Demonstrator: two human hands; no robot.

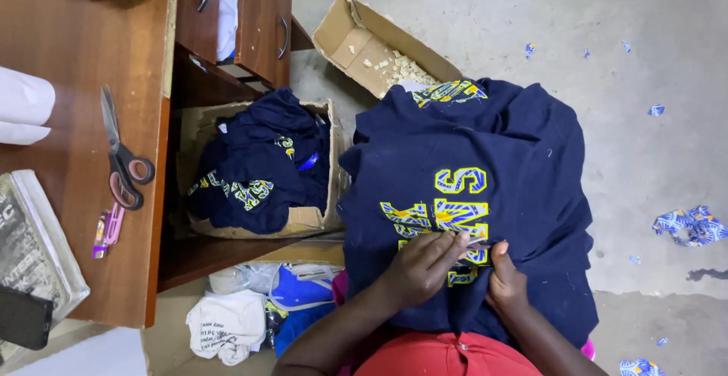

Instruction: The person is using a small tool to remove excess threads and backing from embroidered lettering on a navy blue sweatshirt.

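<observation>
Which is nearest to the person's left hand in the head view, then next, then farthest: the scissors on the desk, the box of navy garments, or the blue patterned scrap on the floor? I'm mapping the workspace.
From the left hand:
1. Box of navy garments, left of the hand, under the desk.
2. Blue patterned scrap, far right on the concrete floor.
3. Scissors, far left on the wooden desk.

Both forearms are bare with no sleeves in view, the left hand (421, 270) and right hand (506, 285) show no rings, bands or gloves, and a red garment (447, 355) with a small pale button at its upper edge covers the body below
</observation>
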